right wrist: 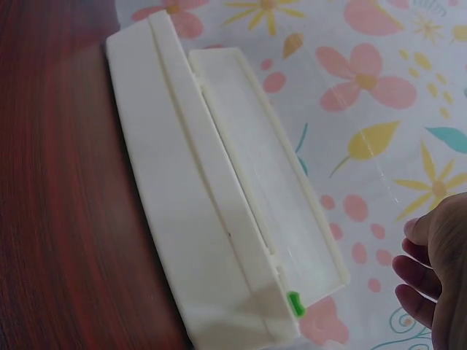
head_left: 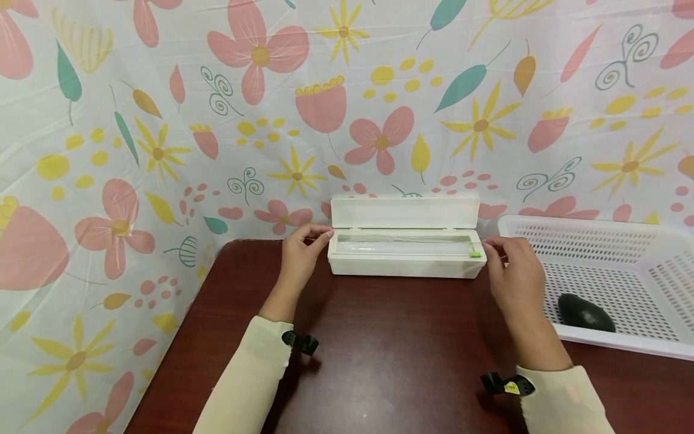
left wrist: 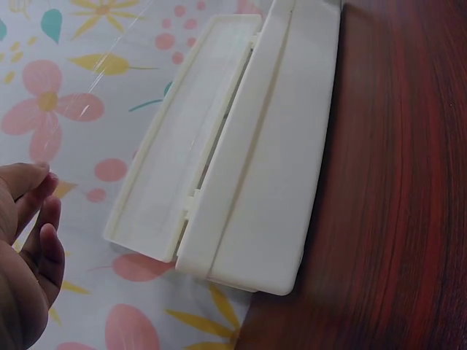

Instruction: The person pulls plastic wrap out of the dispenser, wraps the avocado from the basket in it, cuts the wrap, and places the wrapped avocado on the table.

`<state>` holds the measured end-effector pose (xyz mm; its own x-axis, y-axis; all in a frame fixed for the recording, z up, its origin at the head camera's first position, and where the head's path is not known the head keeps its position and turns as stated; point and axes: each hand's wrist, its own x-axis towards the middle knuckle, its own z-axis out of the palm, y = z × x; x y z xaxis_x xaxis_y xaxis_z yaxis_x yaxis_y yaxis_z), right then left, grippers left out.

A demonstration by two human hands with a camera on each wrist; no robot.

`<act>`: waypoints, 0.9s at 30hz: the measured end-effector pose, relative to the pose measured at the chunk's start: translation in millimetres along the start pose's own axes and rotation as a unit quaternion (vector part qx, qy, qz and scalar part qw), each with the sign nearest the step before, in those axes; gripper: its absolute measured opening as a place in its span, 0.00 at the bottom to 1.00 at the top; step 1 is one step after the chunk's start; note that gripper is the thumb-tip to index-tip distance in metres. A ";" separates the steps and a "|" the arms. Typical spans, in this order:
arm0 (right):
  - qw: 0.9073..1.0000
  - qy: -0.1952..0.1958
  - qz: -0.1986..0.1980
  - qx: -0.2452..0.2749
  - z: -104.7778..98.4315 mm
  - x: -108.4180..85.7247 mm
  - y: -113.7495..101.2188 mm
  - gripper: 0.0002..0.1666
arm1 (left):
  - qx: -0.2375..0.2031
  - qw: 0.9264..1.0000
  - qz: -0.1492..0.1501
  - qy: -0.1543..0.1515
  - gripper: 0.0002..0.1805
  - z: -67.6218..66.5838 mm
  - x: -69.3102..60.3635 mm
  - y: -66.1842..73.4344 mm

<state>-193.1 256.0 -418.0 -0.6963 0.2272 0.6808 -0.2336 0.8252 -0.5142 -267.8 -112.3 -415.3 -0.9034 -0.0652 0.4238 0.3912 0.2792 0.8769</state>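
The film runs nearly straight from one set of my fingertips to the other, its edge roughly along the long axis of the box. That box lies crosswise between my hands, its left end by the fingers of my left hand and its right end by those of my right hand; neither seems clearly nearer. From above, my fingertips look set against its corners, yet both wrist views show a gap, so I judge they are held off the plastic.

On the left, thumb and forefinger are pinched together on the film, the other fingers loosely bent. On the right, thumb and forefinger are also drawn in and seem to pinch it, though the exact contact is hard to see.

The film is thin, clear and glossy, showing mostly as pale streaks. The box is smooth off-white plastic, long and narrow with rounded edges; its flat lid stands raised beyond my fingers. Between my hands a pale roll lies inside, and a small green tab sits just left of my right fingertips. Nearer me than my fingers spreads the dark red, wood-grained table.
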 end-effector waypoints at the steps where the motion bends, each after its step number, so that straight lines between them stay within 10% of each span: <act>1: 1.000 0.001 -0.001 0.002 -0.6 -0.1 -0.4 0.11 | 0.000 1.000 0.000 0.000 0.07 -0.3 -0.2 0.6; 27: 0.999 0.019 -0.029 0.017 -15.1 -0.2 -8.6 0.09 | -0.009 1.000 0.002 0.006 0.06 -7.6 -11.9 47.5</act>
<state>-180.7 256.7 -405.9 -0.6545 0.1990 0.7294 -0.2960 0.8203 -0.4894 -237.1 -105.5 -376.9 -0.9000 -0.0756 0.4294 0.3974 0.2630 0.8792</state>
